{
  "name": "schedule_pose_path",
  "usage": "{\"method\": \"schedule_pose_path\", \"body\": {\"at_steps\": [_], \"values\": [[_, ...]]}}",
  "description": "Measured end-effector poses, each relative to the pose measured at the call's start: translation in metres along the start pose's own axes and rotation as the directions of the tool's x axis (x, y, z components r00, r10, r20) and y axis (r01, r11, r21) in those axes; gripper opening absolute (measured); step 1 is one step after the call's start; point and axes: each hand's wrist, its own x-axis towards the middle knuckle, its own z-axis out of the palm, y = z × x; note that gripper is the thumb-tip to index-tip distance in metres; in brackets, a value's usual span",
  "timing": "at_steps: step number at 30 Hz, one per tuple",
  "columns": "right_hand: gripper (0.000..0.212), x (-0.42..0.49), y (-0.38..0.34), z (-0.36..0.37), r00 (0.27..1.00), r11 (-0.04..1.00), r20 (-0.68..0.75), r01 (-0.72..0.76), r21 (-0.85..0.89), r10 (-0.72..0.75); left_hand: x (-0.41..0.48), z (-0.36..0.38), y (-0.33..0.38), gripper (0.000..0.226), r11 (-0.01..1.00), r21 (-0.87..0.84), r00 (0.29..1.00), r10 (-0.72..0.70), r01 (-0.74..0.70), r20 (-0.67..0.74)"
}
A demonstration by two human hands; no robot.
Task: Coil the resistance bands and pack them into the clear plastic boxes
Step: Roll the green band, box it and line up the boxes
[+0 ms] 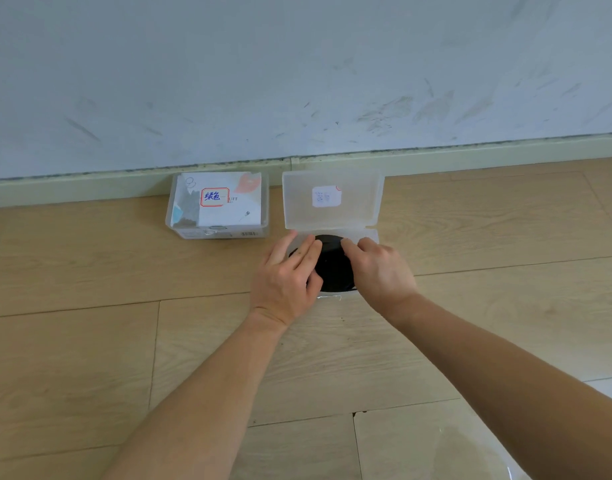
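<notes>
A coiled black resistance band [332,268] lies inside an open clear plastic box [372,235] on the wooden floor. The box's lid [332,200] stands tilted up behind it, with a small white label on it. My left hand [285,277] rests on the coil's left side, fingers pressing down on it. On the coil's right side my right hand [379,268] presses with its fingertips. Both hands cover most of the box's base. A second clear plastic box [218,206], lid closed, sits to the left with a red-framed label on top.
Both boxes stand close to a pale skirting board [90,187] and a scuffed white wall [297,81]. Light wooden floorboards [90,341] stretch all around. A pale sheet or tile [453,441] shows at the bottom right.
</notes>
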Motion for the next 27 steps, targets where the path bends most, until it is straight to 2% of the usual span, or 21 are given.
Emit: {"method": "schedule_pose_path", "body": {"at_steps": [3,8,11,14,20,22,24,27], "values": [[0.035,0.002,-0.002,0.001,0.999,0.998,0.022,0.028,-0.064,-0.027,-0.001,0.0,0.002,0.042,0.999,-0.015,0.999,-0.039,0.039,0.027],[0.035,0.004,0.001,-0.004,0.993,0.994,0.106,0.065,-0.086,-0.056,0.008,-0.008,-0.003,0.042,0.999,0.039,0.994,0.032,-0.036,0.1],[0.02,0.012,-0.009,-0.013,0.968,0.988,0.245,0.09,-0.129,-0.056,0.011,-0.006,-0.007,0.038,0.994,0.041,0.99,0.095,-0.099,0.104],[0.022,0.011,-0.013,-0.023,0.923,0.977,0.384,0.095,-0.191,-0.015,0.009,-0.007,-0.006,0.038,0.992,0.06,0.987,0.101,-0.109,0.122],[0.018,0.02,-0.016,-0.027,0.903,0.965,0.426,0.071,-0.251,0.044,0.007,-0.011,-0.003,0.047,0.995,0.069,0.972,0.057,-0.075,0.226],[0.019,0.02,-0.015,-0.026,0.902,0.974,0.428,0.037,-0.224,0.064,0.008,-0.016,0.003,0.045,0.999,0.034,0.968,-0.001,-0.008,0.251],[0.02,0.017,-0.013,-0.024,0.912,0.977,0.401,0.004,-0.212,0.084,0.014,-0.02,0.014,0.038,0.981,-0.099,0.962,-0.137,0.165,0.236],[0.022,0.016,-0.013,-0.024,0.919,0.982,0.384,-0.014,-0.191,0.087,0.033,-0.023,0.023,0.024,0.843,-0.291,0.881,-0.373,0.453,0.29]]}}
